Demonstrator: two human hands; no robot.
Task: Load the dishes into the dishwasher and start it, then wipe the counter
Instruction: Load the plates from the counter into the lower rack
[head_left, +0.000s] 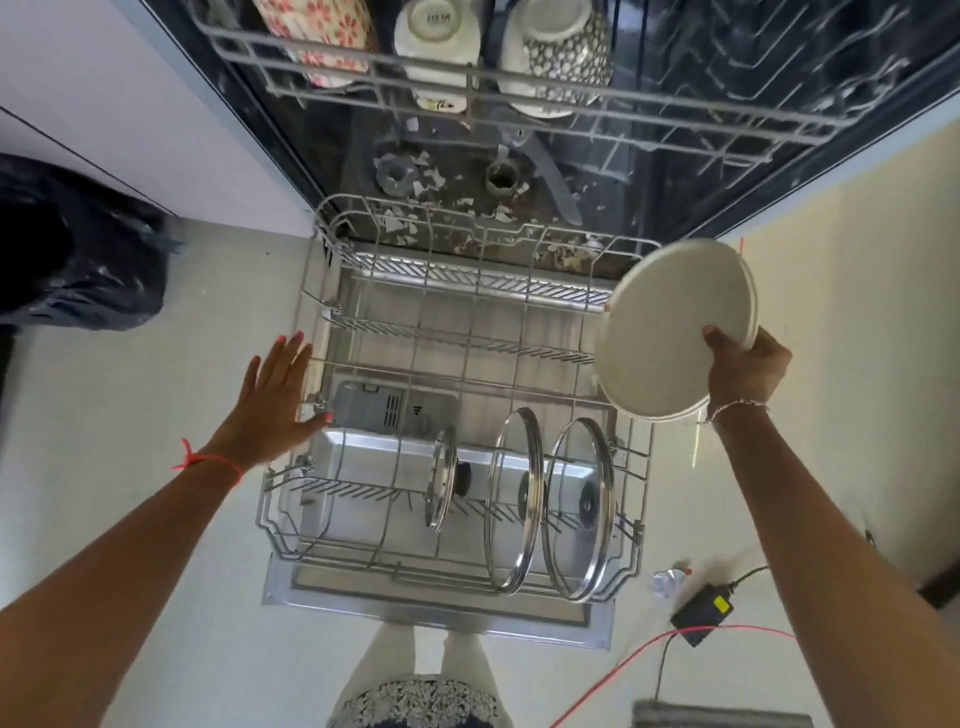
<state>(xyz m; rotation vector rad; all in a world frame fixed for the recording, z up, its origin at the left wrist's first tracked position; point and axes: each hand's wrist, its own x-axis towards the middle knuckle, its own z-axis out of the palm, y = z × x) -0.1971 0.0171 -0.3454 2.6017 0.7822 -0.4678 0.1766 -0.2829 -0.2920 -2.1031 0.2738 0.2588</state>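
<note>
The dishwasher's lower rack (322, 312) is pulled out over the open door (291, 587). Three glass pot lids (514, 499) stand on edge in its near right rows. My right hand (748, 364) grips white plates (670, 332) by the lower rim, tilted above the rack's right side; two stacked rims show. My left hand (275, 395) is flat with straight fingers at the rack's left edge, fingertips close to the wire. The upper rack (363, 98) holds upturned bowls and cups (436, 36).
A black rubbish bag (78, 249) lies on the floor at the left. At the lower right, a black power adapter (701, 613), a red cable (623, 670) and a crumpled plastic bottle (670, 579) sit on the floor. Flaky debris covers the dishwasher's floor (467, 192).
</note>
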